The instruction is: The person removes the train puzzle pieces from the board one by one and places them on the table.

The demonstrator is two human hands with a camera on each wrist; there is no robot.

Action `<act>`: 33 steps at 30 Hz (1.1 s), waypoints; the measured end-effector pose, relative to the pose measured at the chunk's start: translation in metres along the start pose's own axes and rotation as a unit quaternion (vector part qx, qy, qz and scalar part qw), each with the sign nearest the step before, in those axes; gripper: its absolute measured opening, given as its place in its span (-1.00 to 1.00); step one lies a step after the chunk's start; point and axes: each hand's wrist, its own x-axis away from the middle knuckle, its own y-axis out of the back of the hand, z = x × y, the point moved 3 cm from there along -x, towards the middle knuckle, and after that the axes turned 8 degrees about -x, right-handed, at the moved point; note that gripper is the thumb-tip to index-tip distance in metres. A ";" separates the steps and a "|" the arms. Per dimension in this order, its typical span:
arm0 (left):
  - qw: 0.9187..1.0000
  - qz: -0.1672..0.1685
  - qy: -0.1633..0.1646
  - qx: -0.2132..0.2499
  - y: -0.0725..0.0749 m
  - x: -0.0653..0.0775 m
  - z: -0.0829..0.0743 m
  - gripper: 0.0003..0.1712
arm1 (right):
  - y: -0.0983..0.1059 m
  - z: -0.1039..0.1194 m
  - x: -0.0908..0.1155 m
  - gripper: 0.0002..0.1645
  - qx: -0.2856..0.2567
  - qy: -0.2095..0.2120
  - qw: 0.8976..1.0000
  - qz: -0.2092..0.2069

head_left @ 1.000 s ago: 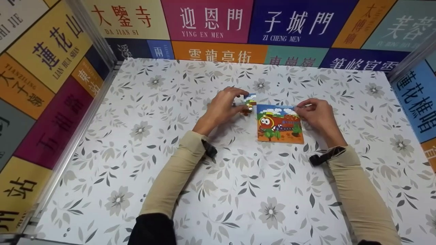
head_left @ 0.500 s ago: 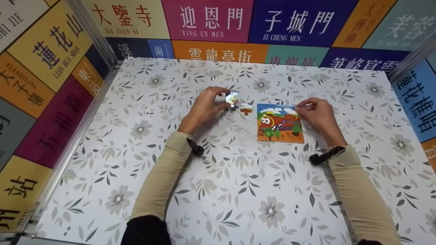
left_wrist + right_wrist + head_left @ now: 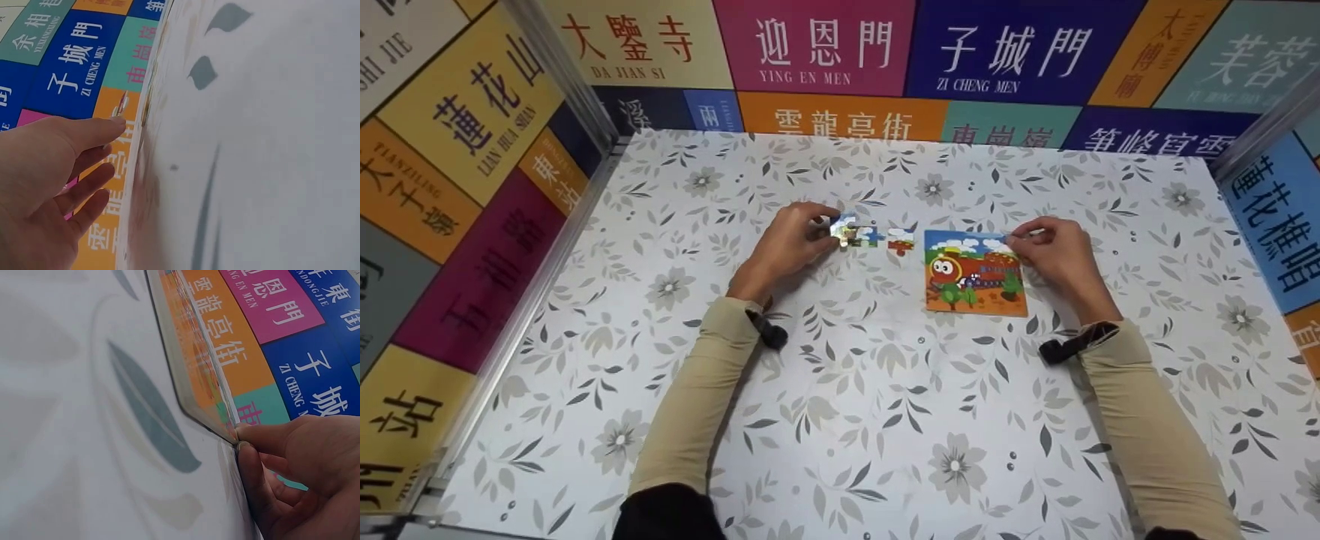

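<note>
My left hand (image 3: 786, 246) pinches a small jigsaw piece (image 3: 844, 234) between thumb and fingertips. In the left wrist view that piece (image 3: 121, 104) shows almost edge-on at the thumb tip. Right beside it is a second jigsaw piece (image 3: 868, 237), blue and green, overlapping it in the head view. A third piece (image 3: 901, 241), red with white cloud, lies on the table further right. With thumb and finger, my right hand (image 3: 1056, 251) holds the upper right corner of a square train picture board (image 3: 975, 281). The right wrist view shows the board (image 3: 194, 377) nearly edge-on in the pinch (image 3: 239, 439).
A white tabletop (image 3: 840, 420) with grey flowers and leaves lies under both hands. Printed panels (image 3: 825, 45) with large characters wall off the back and sides. Metal posts (image 3: 577, 75) mark the back corners.
My left hand has moved left with the piece it pinches, away from the board. The red piece and the second piece now show on the table. My right hand and the board stay in place.
</note>
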 end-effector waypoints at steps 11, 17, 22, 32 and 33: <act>0.999 0.044 0.025 0.015 0.000 0.008 0.013 -0.50 | -0.001 -0.003 -0.001 -0.53 -0.008 -0.022 1.000 0.004; 0.998 0.053 0.035 0.009 0.000 0.006 0.013 -0.49 | -0.001 -0.002 0.000 -0.55 -0.011 -0.024 1.000 0.004; 0.998 0.050 0.029 0.005 -0.001 0.004 0.013 -0.50 | -0.001 -0.001 0.001 -0.56 -0.006 -0.016 1.000 -0.003; 0.997 0.061 0.041 0.022 0.001 0.001 0.012 -0.46 | 0.000 0.001 0.002 -0.53 -0.006 -0.011 1.000 -0.003; 0.997 0.062 0.043 0.025 0.001 0.001 0.011 -0.45 | 0.000 0.001 0.002 -0.53 -0.005 -0.012 1.000 -0.002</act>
